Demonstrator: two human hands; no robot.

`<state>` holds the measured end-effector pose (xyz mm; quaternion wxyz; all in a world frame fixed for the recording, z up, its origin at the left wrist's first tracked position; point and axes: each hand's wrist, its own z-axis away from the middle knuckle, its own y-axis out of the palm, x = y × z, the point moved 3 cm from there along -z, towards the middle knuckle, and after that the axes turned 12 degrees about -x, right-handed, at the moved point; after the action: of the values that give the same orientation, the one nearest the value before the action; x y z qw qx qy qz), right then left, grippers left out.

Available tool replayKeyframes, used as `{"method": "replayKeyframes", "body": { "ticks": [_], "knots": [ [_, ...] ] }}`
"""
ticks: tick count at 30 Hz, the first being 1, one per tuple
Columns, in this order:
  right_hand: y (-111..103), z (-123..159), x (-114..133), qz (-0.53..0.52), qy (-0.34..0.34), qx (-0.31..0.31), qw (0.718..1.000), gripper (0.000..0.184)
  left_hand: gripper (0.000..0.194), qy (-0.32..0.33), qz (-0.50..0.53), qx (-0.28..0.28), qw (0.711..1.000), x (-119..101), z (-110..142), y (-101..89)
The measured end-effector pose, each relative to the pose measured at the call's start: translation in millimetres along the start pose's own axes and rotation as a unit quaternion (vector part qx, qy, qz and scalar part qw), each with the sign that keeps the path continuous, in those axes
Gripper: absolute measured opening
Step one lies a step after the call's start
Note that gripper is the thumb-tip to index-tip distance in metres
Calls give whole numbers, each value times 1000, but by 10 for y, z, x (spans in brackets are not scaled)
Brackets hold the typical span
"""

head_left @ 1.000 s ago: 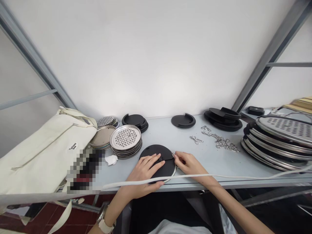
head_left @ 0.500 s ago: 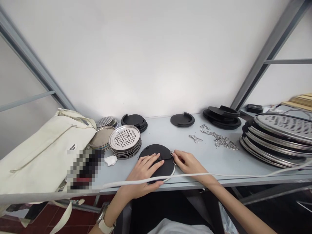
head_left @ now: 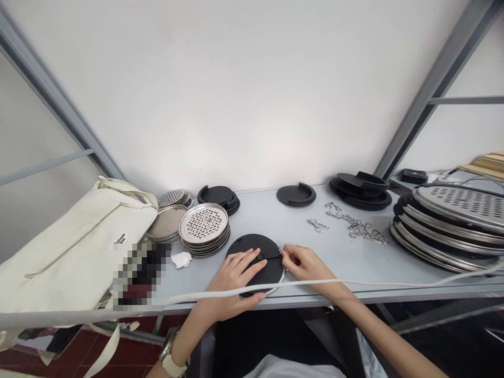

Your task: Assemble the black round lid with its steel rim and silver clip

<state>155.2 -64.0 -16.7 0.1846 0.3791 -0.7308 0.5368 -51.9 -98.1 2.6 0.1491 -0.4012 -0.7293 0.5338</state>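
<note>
- Black disc: flat on the bench, to the right of the grater stack and nearer the person than it.
- Left hand: spread over the disc's top, fingers splayed and not clenched, thumb towards the near rim.
- Right hand: on the disc's side away from the grater stack, fingertips pinching a wire clip at the rim; how far the clip is seated is hidden.
- Loose clips: well to the right of the grater stack.
- What could go wrong: the clip might spring from the pinch or catch crookedly if the fingertips push off line. The disc could turn or slide if the flat hand presses too lightly. The white cord, crossing in front of both arms, might snag a wrist.
- Direction: being round, the disc has no clear long axis; its straight seam runs from near the middle out to the clip, away from the grater stack.
</note>
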Motion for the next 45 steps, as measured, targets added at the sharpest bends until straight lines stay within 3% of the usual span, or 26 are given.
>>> {"method": "replayKeyframes", "body": {
  "ticks": [22, 28, 39, 45],
  "knots": [
    [23, -11, -26, 35, -37, 24, 998, 29, 58, 4, 4, -9, 1000, 3, 2, 5],
    [19, 6, 2, 51, -38, 6, 998, 25, 57, 9, 3, -9, 1000, 2, -1, 9],
    [-50, -13, -23, -101, 20, -58, 993, 17, 57, 7, -5, -2, 1000, 5, 4, 5],
    [-10, -16, -63, -158, 20, -36, 987, 15, 57, 7, 3, -8, 1000, 3, 4, 2]
  ]
}}
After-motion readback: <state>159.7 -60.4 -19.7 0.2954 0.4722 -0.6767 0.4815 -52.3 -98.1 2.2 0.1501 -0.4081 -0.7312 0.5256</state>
